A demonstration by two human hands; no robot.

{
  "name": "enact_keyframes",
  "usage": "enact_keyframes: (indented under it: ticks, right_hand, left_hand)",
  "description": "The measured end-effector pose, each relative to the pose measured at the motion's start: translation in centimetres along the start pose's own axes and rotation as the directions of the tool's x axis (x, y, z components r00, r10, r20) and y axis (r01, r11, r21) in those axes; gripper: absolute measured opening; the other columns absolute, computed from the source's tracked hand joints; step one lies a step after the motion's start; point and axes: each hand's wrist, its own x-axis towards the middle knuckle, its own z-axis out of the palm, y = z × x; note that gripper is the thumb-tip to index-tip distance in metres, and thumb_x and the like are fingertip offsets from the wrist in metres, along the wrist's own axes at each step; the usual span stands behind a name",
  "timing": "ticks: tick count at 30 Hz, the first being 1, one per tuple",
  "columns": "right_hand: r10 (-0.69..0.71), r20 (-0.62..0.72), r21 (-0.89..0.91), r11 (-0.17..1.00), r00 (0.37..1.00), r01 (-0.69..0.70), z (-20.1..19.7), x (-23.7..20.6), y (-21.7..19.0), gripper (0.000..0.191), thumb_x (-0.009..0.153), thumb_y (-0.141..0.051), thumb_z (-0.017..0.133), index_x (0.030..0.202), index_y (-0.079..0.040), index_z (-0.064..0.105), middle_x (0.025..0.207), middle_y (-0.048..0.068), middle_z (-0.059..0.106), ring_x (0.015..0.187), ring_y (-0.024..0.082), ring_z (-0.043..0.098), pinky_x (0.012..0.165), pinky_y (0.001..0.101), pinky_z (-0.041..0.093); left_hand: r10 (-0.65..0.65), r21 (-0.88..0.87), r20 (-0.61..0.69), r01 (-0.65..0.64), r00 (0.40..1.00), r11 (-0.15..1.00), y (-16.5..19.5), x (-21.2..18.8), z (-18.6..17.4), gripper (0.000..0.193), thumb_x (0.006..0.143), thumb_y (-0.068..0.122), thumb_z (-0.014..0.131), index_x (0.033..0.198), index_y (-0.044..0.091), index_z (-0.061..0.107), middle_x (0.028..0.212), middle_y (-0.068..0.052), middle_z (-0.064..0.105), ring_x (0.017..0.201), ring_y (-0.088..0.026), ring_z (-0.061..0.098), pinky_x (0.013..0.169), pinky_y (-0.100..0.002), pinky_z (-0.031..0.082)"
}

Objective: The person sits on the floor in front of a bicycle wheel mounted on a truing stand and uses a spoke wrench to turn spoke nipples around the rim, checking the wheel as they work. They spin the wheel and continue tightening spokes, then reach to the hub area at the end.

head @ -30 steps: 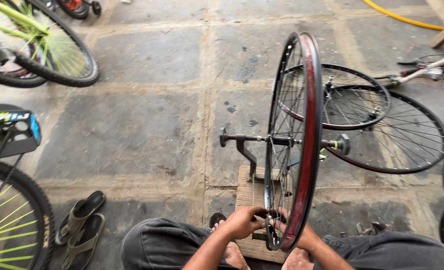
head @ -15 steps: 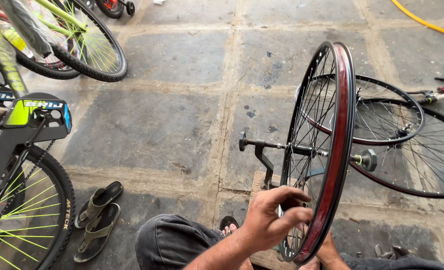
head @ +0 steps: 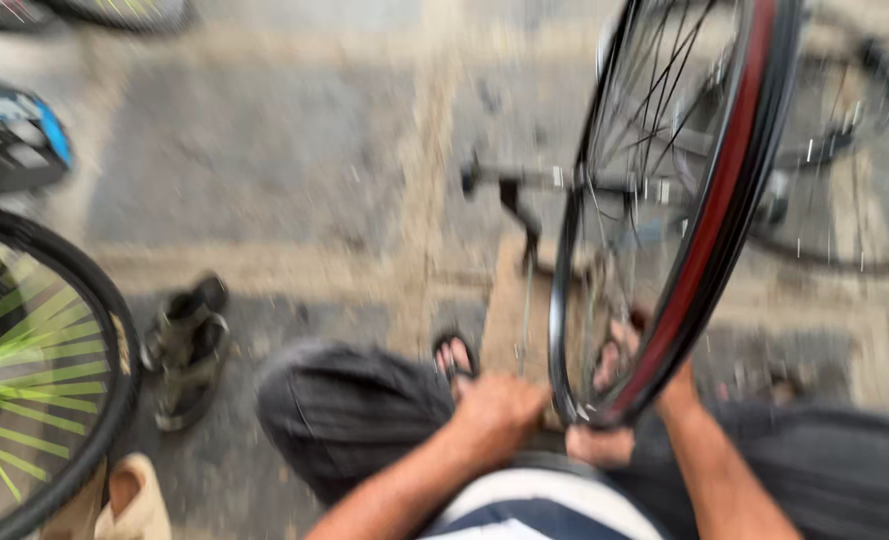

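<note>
Low in the frame, the left hand [head: 499, 408] is clenched beside the lower edge of the bicycle wheel rim [head: 709, 215]; the right hand [head: 604, 440] sits under that edge, its grip too blurred to tell. The rim stands upright on a stand [head: 524, 200], right of centre, tyreless with bare spokes, so work looks unfinished. Sandals [head: 184, 345] lie at lower left.

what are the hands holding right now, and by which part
Both hands grip the bicycle wheel at the bottom of its rim: left hand on the left side, right hand underneath. Blur hides the exact finger placement.
</note>
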Motion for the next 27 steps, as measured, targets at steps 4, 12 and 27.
enact_keyframes:
  ticks: [4, 12, 27]
  right_hand:
    - [-0.189, 0.079, -0.007, 0.982, 0.979, 0.19, -0.8, 0.8, 1.0, 0.039, 0.093, -0.003, 0.066, 0.129, -0.008, 0.056, 0.101, 0.007, 0.065, 0.078, 0.018, 0.065, 0.064, 0.0322, 0.056]
    - [-0.317, 0.093, -0.294, 0.897, 0.944, 0.33, -0.9, 0.1, 0.8, 0.026, 0.101, 0.001, 0.068, 0.127, 0.0, 0.065, 0.106, 0.003, 0.066, 0.093, 0.008, 0.06, 0.079, 0.0244, 0.051]
    - [-0.238, 0.058, -0.282, 0.928, 0.97, 0.244, -0.2, -0.6, -0.5, 0.029, 0.096, -0.002, 0.068, 0.124, -0.001, 0.063, 0.102, 0.002, 0.069, 0.085, 0.005, 0.065, 0.068, 0.0226, 0.057]
  left_hand:
    - [-0.002, -0.099, -0.102, -0.008, 0.995, 0.995, -0.8, -0.7, 1.7, 0.038, 0.082, 0.021, 0.079, 0.115, 0.005, 0.068, 0.086, -0.009, 0.066, 0.081, -0.028, 0.065, 0.072, -0.042, 0.049]
    - [0.034, -0.069, -0.146, -0.045, 0.989, 0.997, 0.4, 0.3, 0.7, 0.032, 0.078, 0.016, 0.079, 0.106, 0.005, 0.068, 0.088, -0.006, 0.067, 0.081, -0.025, 0.067, 0.073, -0.039, 0.05]
    - [0.045, -0.087, -0.154, -0.059, 0.987, 0.994, 0.2, 0.2, 1.0, 0.031, 0.081, 0.013, 0.077, 0.108, 0.002, 0.068, 0.091, -0.007, 0.069, 0.085, -0.024, 0.069, 0.076, -0.039, 0.051]
